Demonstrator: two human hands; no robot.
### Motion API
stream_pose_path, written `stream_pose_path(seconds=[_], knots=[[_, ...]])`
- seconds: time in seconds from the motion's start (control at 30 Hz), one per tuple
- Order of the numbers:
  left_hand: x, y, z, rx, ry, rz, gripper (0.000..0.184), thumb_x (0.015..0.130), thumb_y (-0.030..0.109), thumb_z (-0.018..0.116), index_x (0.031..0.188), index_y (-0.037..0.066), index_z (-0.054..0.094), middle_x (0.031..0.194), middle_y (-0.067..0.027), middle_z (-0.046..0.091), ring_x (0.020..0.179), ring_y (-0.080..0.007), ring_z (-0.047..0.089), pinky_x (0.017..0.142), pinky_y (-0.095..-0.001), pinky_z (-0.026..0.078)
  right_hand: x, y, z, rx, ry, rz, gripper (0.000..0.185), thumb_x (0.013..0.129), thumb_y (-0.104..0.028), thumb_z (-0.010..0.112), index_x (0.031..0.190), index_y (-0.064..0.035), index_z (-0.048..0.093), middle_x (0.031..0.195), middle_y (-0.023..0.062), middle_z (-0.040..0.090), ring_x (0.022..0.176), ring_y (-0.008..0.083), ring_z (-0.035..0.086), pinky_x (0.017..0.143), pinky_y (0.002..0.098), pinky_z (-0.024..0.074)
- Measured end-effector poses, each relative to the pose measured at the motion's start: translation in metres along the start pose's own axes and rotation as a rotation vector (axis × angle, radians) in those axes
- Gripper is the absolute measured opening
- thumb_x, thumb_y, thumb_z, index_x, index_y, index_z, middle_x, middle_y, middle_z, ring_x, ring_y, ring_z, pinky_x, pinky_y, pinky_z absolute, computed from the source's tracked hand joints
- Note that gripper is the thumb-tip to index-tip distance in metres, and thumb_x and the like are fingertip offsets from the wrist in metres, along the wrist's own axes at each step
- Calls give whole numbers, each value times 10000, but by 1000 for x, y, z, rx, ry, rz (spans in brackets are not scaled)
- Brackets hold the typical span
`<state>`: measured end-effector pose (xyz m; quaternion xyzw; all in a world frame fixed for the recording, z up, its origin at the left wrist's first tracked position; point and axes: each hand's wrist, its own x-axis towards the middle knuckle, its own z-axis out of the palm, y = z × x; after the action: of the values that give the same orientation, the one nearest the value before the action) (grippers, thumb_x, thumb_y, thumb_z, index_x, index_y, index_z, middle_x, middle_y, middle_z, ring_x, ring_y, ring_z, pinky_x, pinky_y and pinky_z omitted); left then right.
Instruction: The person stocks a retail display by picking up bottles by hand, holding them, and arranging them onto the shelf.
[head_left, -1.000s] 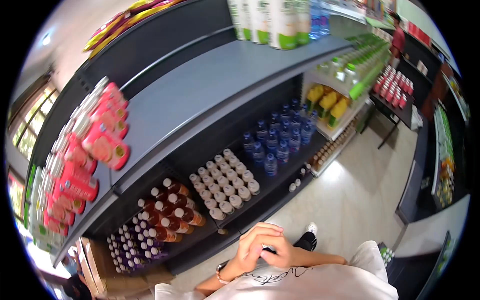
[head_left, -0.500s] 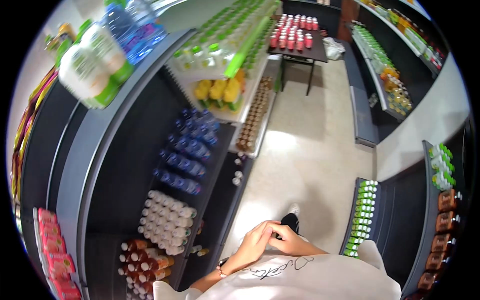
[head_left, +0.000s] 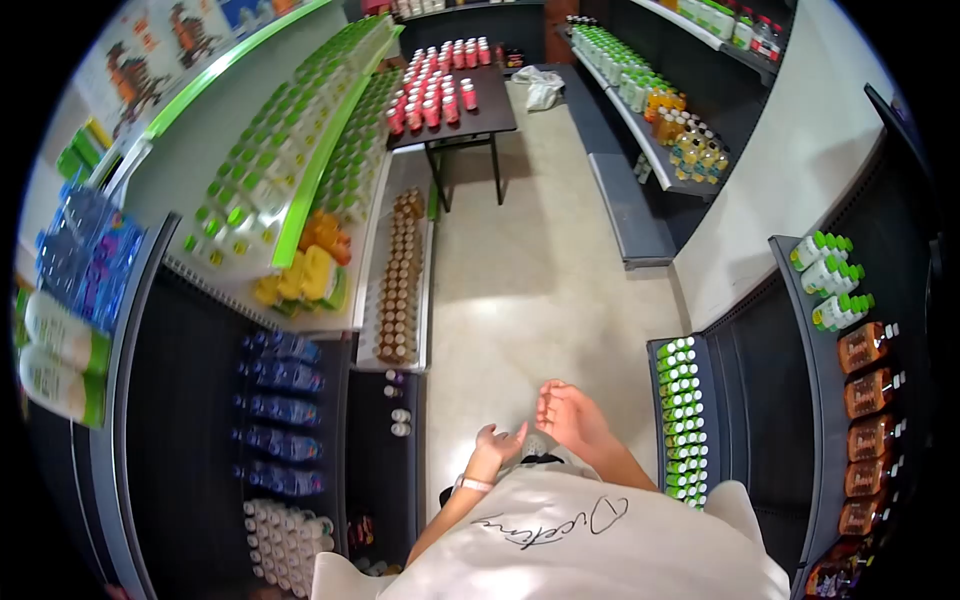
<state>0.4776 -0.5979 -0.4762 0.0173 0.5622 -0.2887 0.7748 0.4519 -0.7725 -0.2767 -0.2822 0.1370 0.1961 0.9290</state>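
Green-and-white bottles (head_left: 680,420) in close rows on a low shelf (head_left: 713,372), 3 o'clock of the hands, aisle end taken as 12; their labels too small to read. Left hand (head_left: 497,448): fingers parted, loosely open. Right hand (head_left: 570,415): fingers half curled, palm cupped, apart from the left. Pale shirt (head_left: 640,545) carries black cursive script, not surely legible. Amber-brown bottles (head_left: 870,440), squarish, lettered wraps unreadable, farther out at 3. Small white-capped bottles (head_left: 400,420) near 9; blue-labelled clear bottles (head_left: 285,410) beyond. Yellow bottles (head_left: 315,280) at 10. Floor (head_left: 560,300) pale, glossy. Dark table (head_left: 490,112) bearing pink bottles (head_left: 437,95) juts into the aisle near 12; crumpled white bag (head_left: 543,92) beside it.
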Motion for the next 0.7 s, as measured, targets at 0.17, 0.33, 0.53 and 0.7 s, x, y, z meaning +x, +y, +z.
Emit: stream_pose_path(seconds=[0.17,0.33,0.53,0.7], knots=[[-110,-51,108,51,-519,68,535,1027,468,304,1486,202,372,1386,-177,520,1191,-208,548,869,-333,500,5,-48,-31,106,113,-99,103,931,-194,523,972,-107,561,800,28,590,790,171,568,789,329,458],[-121,-28,160,583,-1710,-310,732,1022,540,272,998,-36,724,687,-214,698,272,-132,420,328,-236,320,31,-67,-56,238,173,-47,109,930,-192,527,970,-104,576,794,30,596,767,173,568,758,336,471],[-112,19,270,1871,-1225,-163,838,1010,590,234,1117,-134,642,928,-246,712,446,-125,569,386,-248,375,91,-131,-56,221,139,-89,125,946,-205,522,971,-91,569,816,43,602,766,168,564,752,318,468],[-122,-7,380,2337,-500,1833,739,938,198,592,1510,-36,187,1452,-343,359,891,-341,659,800,-362,511,158,-222,-33,146,116,-282,144,951,-221,520,976,-87,567,814,44,593,776,150,551,748,309,461]])
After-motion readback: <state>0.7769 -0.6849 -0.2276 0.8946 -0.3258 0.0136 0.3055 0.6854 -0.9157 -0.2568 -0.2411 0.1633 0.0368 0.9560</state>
